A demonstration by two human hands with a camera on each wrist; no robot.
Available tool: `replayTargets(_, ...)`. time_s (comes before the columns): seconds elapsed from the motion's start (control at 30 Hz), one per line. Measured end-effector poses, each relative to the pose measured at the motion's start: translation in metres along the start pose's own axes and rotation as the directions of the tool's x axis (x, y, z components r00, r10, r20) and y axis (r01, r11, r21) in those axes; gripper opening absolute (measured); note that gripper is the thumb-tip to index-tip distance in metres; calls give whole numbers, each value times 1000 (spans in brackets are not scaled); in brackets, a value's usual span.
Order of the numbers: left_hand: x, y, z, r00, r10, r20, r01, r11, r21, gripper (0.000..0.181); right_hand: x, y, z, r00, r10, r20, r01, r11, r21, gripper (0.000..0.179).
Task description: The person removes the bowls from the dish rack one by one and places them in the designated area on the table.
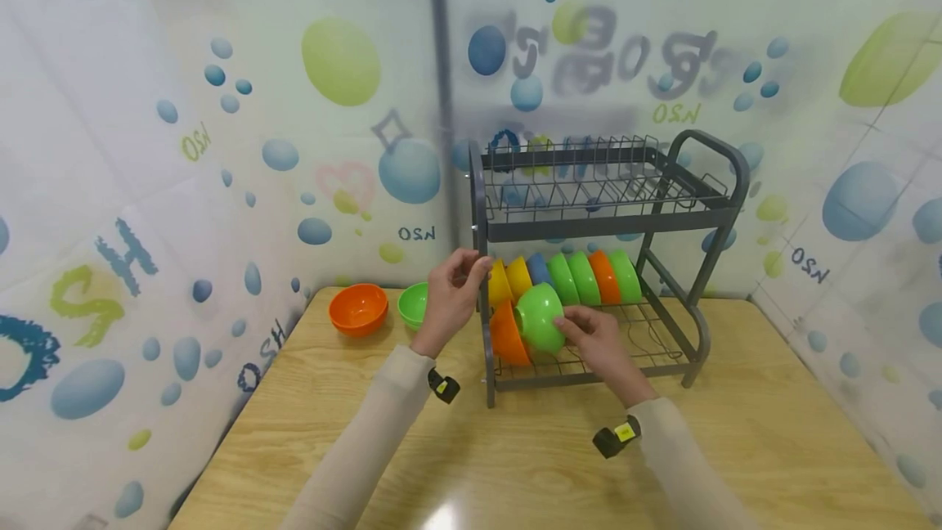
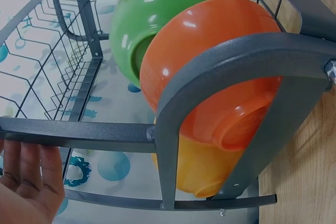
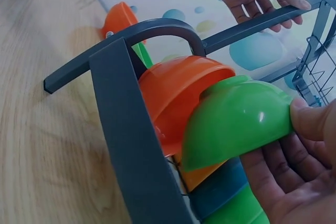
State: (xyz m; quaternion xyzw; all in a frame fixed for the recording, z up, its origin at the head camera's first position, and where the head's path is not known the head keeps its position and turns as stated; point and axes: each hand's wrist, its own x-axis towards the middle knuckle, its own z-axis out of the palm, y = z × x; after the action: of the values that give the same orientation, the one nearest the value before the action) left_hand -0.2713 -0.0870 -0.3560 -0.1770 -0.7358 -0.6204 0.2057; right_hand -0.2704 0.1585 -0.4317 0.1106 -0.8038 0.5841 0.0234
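Wood-grain tabletop fills the foreground, with two cream sleeves reaching over it toward a dark metal dish rack. Nearest of the work, the right hand pinches a green bowl by its edge, thumb on one side and fingers on the other. That bowl is at the front left of the lower tier, turned on its side, its foot toward an orange bowl standing tilted just beside it; whether the two touch, I cannot tell. The left hand grips the rack's left side bar, as both wrist views show. Judging by this, the step in hand is seating the green bowl in the front row; the next move calls for lining it up with the orange one, lowering its edge between the wires and letting go only once it stands by itself, the rack held steady meanwhile. Behind runs a row of yellow bowls, blue, green and orange ones. Left of the rack sit a loose orange bowl and a partly hidden green one. Farthest back hangs a bubble-printed wall covering.
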Motion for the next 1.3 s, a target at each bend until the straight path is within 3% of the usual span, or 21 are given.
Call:
replayTargets(0.3,0,-3,2,1000,-1,-13,1,1000,9,20,-5,-12,-6,997,-73,-9,72,993,-96,28)
replayTargets(0.47,6,-20,4,1000,-9,-16,9,1000,20,21,-8,-19,-7,993,-119,-8,117,983,-142,24)
replayTargets(0.57,9,-31,5,1000,-6,-16,7,999,34,22,-12,-24,-8,988,-151,-11,146,971,-190,20)
replayTargets(0.73,9,-33,2,1000,3,5,-3,999,50,24,-19,-32,-10,972,-236,5,229,937,-264,17)
replayTargets(0.87,9,-31,-2,999,-2,41,0,999,54,23,-23,-36,-12,942,-333,42,331,897,-294,12)
replayTargets(1.07,11,-24,-11,994,-9,111,-3,994,108,27,-27,-39,-18,854,-514,81,503,774,-385,8)
replayTargets(1.3,3,-16,-25,990,58,132,-88,968,236,33,-32,-48,-20,791,-595,145,597,699,-394,15)
